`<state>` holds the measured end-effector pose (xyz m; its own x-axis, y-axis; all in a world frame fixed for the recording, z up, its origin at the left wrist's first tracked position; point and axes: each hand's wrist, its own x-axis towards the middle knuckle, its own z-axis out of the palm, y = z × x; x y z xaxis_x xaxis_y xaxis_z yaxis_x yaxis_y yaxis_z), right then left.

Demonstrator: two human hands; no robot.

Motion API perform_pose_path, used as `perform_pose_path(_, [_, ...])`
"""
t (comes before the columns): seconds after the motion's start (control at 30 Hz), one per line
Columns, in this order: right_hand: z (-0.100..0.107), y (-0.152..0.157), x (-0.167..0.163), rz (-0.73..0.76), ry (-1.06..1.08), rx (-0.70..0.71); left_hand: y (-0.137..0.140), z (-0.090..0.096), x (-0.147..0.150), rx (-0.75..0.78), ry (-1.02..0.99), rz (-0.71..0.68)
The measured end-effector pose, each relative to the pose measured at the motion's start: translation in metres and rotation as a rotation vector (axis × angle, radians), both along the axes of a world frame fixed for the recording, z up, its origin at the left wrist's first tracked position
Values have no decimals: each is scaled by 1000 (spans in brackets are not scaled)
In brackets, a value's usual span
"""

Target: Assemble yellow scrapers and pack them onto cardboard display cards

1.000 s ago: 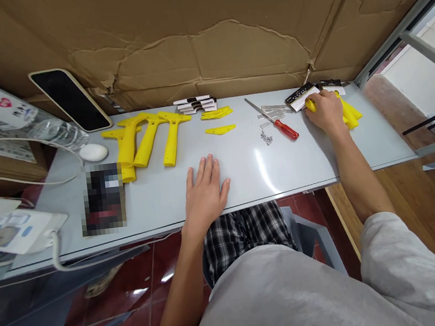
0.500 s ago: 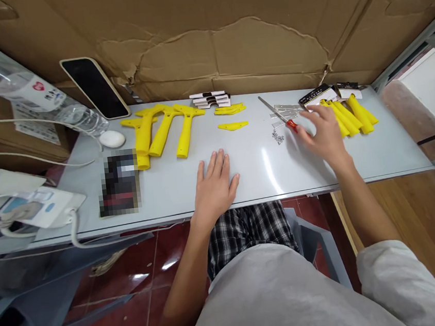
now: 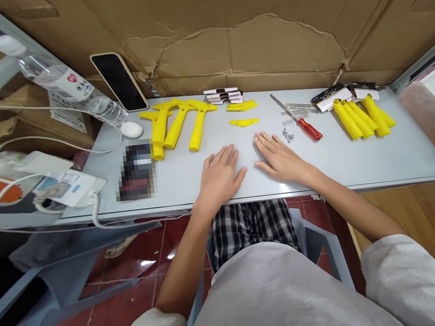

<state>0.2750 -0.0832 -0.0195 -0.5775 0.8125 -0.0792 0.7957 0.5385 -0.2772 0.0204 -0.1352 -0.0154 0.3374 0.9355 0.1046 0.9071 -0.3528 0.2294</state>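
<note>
Along the left of the counter (image 3: 380, 161), bottle (image 3: 71, 84), tilted phone (image 3: 119, 82) and white plug box (image 3: 82, 186); cardboard (image 3: 286, 41) upright behind. Just beyond left grip (image 3: 221, 177) and right grip (image 3: 277, 158), both flattened wide with a gap between, yellow strip (image 3: 243, 123); red screwdriver (image 3: 309, 129) at right. Front edge (image 3: 263, 198) under both forearms (image 3: 188, 251).

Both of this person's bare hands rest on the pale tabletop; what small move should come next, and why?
Perhaps the left hand should reach for the nearest yellow, T-shaped plastic handle: that hand lies palm down, apparently holding nothing, and the handle lies close by, uncovered.
</note>
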Motion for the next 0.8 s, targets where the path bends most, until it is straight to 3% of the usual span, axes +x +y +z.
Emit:
perform_pose_path(0.07, [-4, -2, -1, -1, -12, 5, 12, 4, -7, 44, -45, 51])
perform_pose_path(0.2, [-9, -5, -1, -1, -39, 15, 46, 13, -32, 211, -95, 289])
perform_pose_path(0.4, [-10, -5, -2, -4, -52, 44, 78, 19, -63, 74, 17, 318])
perform_pose_path(0.53, [-9, -5, -3, -7, -71, 40, 64, 11, -63, 109, -46, 239])
perform_pose_path(0.8, [-12, -4, -3, -17, 18, 25, -6, -4, -35, 164, -273, 179])
